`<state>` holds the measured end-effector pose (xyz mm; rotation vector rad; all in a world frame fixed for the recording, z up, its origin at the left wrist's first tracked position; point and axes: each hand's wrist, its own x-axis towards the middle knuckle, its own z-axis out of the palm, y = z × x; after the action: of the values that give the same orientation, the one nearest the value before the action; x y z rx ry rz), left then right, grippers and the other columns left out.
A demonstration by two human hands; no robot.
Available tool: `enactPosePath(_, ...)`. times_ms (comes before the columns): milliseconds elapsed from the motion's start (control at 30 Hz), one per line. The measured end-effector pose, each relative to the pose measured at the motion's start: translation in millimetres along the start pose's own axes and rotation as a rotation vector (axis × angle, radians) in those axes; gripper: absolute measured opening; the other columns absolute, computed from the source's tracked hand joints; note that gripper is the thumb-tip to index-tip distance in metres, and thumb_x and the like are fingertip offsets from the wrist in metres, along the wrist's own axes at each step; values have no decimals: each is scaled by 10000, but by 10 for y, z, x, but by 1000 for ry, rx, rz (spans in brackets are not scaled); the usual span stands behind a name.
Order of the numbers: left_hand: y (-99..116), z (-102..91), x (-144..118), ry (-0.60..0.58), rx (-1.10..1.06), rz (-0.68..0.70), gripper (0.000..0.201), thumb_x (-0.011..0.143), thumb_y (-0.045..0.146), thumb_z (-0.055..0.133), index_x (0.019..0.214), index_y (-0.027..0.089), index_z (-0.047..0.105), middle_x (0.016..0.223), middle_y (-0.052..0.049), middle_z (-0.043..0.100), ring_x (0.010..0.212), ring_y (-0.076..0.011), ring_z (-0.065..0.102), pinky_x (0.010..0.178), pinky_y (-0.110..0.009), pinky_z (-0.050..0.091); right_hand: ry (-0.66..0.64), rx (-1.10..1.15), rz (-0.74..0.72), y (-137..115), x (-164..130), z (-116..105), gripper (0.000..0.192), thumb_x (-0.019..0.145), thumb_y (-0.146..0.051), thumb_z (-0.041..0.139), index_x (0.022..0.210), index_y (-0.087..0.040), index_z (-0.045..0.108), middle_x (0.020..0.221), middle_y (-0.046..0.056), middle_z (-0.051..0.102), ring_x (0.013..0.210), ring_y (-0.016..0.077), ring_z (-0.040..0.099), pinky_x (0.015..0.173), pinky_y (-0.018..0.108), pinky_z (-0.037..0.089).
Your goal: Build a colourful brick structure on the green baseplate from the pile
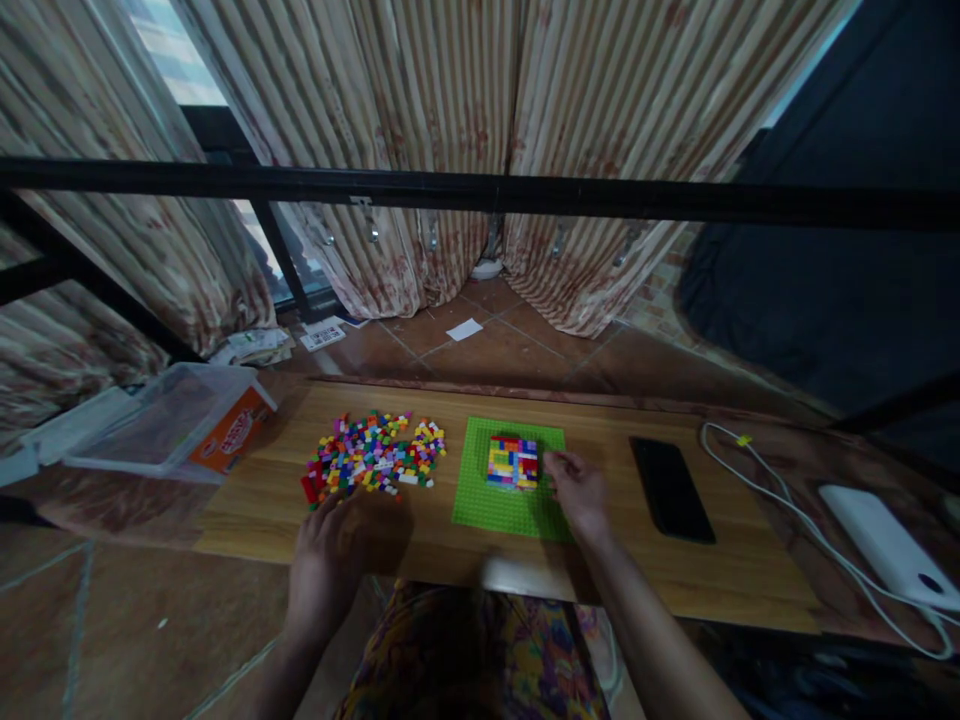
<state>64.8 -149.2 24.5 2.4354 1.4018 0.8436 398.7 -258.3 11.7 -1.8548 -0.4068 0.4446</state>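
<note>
A block build of many-coloured toy bricks [513,463] stands on a green baseplate [472,490] in the middle of the table. My right hand [576,488] is at the right side of the build, over the baseplate's right edge. Its fingers are curled together near the thumb; anything between them is too small to make out. To the left lies a loose heap of small coloured bricks [375,455]. My left hand [326,550] rests at the heap's near edge, fingers stretched towards the bricks, with no brick visible in it.
A black phone [672,490] lies right of the baseplate on the wooden tabletop [442,545]. Farther right are a white power bank [889,545] and its cable [795,510]. A clear plastic box [165,415] with an orange label sits at the left end. A black rail [480,190] crosses beyond the table.
</note>
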Motion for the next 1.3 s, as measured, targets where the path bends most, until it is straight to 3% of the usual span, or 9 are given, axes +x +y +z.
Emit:
enactPosePath(133,-243,-128,54,46,96,-192,459,874,433,427,1249,181,507,1355,-138,486,1234,-314,475,1018,-474,421,47,135,-69,-33,-278,-122,498,712,-559,637,980,-140,673,744,58,689,583,157,579,523,267,441)
enactPosePath(233,-404,-153,153,56,167,-318,517,882,425,393,1291,120,471,1374,-187,445,1259,-346,445,1032,-500,393,-8,138,-128,-62,-588,-115,411,757,-507,630,970,-159,677,782,62,696,659,178,607,593,290,476)
enactPosePath(367,-612,-117,351,52,231,-372,503,896,366,370,1295,73,457,1372,-217,435,1256,-344,439,1035,-504,379,-233,3,-196,-117,-1012,32,300,833,-442,578,969,-202,698,930,70,718,857,219,646,755,330,500)
enactPosePath(533,-888,-58,628,66,305,-370,431,883,261,385,1276,103,463,1369,-197,435,1282,-312,404,1064,-484,331,-521,-171,-391,-211,-1310,333,222,894,-332,498,943,-250,699,893,35,707,840,202,658,756,303,499)
enactPosePath(667,-1058,2,773,41,368,-359,412,878,229,377,1250,88,489,1326,-199,470,1267,-303,412,1057,-456,324,-569,-258,-518,-242,-1334,630,215,901,-259,463,942,-254,674,894,29,695,840,195,658,769,309,497)
enactPosePath(900,-1137,100,976,-12,375,-329,416,892,245,343,1233,77,512,1283,-193,513,1192,-318,453,1014,-468,334,-490,-365,-671,-288,-1076,1121,246,904,-197,421,920,-224,665,918,56,675,857,196,640,782,302,471)
enactPosePath(1067,-1178,151,1060,-29,364,-316,414,899,250,354,1251,103,515,1306,-166,512,1200,-309,438,1016,-450,330,-513,-404,-705,-343,-989,1299,231,905,-202,429,916,-208,659,901,61,661,846,195,622,764,289,446)
enactPosePath(1300,-1169,162,1053,5,364,-300,405,907,256,349,1231,102,537,1284,-145,538,1162,-293,453,1013,-425,337,-549,-545,-683,-311,-1123,1496,167,868,-264,555,989,-198,649,935,56,649,849,208,598,745,297,409)
